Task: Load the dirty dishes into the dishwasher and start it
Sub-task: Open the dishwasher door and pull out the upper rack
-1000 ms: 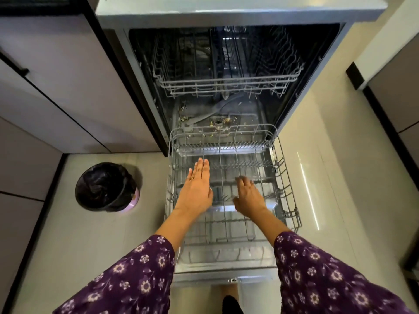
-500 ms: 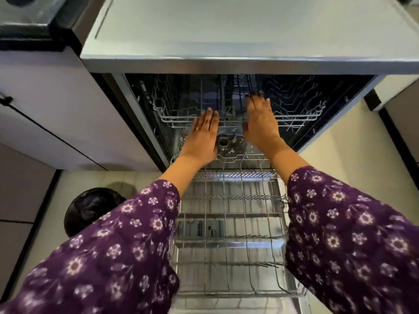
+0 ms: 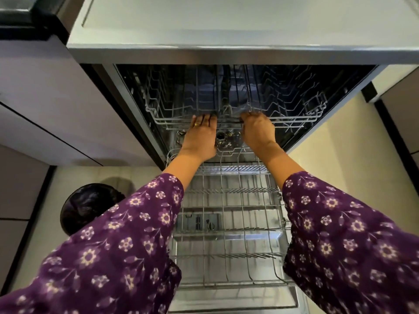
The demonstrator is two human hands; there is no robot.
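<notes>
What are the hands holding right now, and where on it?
The left hand and right hand both hold the upper rack by its front rail, near the middle.

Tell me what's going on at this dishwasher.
A person has both hands at the upper rack's front rail inside the open dishwasher. The right hand curls its fingers over it, and the left hand reaches it with its fingertips. The lower rack sits pulled out over the door. No dishes show in either rack.

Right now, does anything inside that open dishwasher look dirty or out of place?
Yes. Brownish food scraps lie scattered around the round black drain filter, between the left hand and right hand, which grip the grey upper wire rack.
</notes>
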